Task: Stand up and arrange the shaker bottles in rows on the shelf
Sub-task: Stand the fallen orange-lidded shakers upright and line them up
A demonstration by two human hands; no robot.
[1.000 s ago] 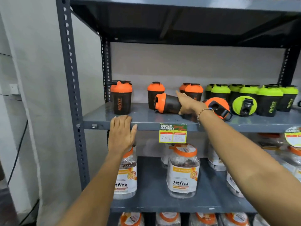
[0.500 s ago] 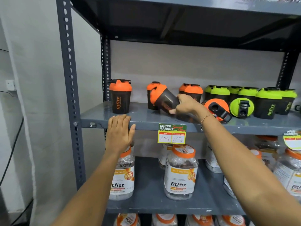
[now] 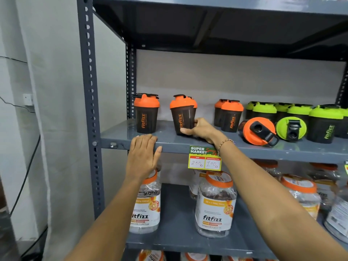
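My right hand (image 3: 199,129) grips the base of an orange-lidded black shaker bottle (image 3: 182,114), which stands nearly upright on the grey shelf (image 3: 169,141), in front of another orange one. A lone orange shaker (image 3: 146,113) stands at the far left. A pair of orange shakers (image 3: 230,114) stands to the right. An orange-lidded shaker (image 3: 259,131) and a green-lidded shaker (image 3: 291,129) lie on their sides, lids facing me. Several green-lidded shakers (image 3: 323,123) stand upright at the right. My left hand (image 3: 144,155) rests flat on the shelf's front edge.
A price tag (image 3: 204,157) hangs from the shelf edge under my right wrist. Large Fitfizz jars (image 3: 215,204) fill the shelf below. The rack's upright post (image 3: 90,110) and a wall stand at the left. Another shelf closes in above.
My right hand has tipped the lying orange shaker up from its side to nearly upright and slid it a little left. My left hand has stayed on the shelf edge.
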